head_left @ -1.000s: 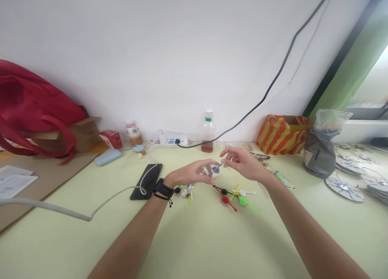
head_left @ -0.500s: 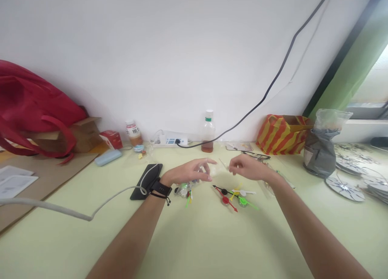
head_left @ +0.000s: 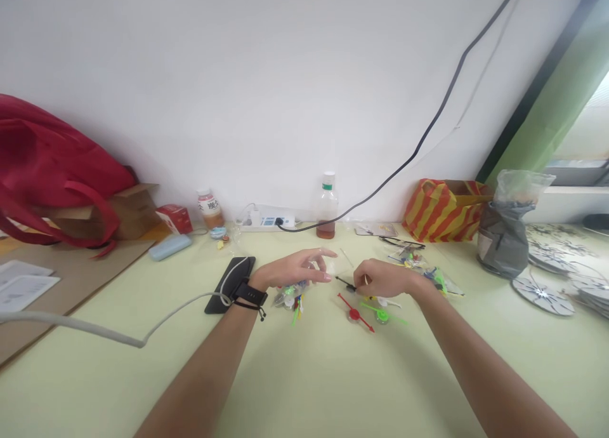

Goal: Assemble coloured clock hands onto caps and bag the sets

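My right hand (head_left: 384,278) has its fingers closed on a black arrow spinner (head_left: 349,287), which shows at the fingertips. Under that hand, a white arrow spinner (head_left: 391,303) is mostly hidden. A red arrow spinner (head_left: 354,314) and a green one (head_left: 382,315) lie on the table just in front. My left hand (head_left: 302,266), wearing a black watch, hovers with thumb and forefinger apart. A faint clear shimmer shows between those fingers; I cannot make out what it is. Below it sits a cluster of small colourful spinners (head_left: 292,298), partly covered by the hand.
A black phone (head_left: 231,284) with a cable lies by my left wrist. Small packed parts (head_left: 440,280) and glasses (head_left: 402,242) are at the right. Behind stand a bottle (head_left: 326,209) and a power strip (head_left: 266,222). Farther right are a striped bag (head_left: 442,212) and patterned discs (head_left: 542,296).
My right hand has come down and slightly left onto the black spinner, and its fingers have closed on it. The spinner has shifted a little. My left hand has barely moved.
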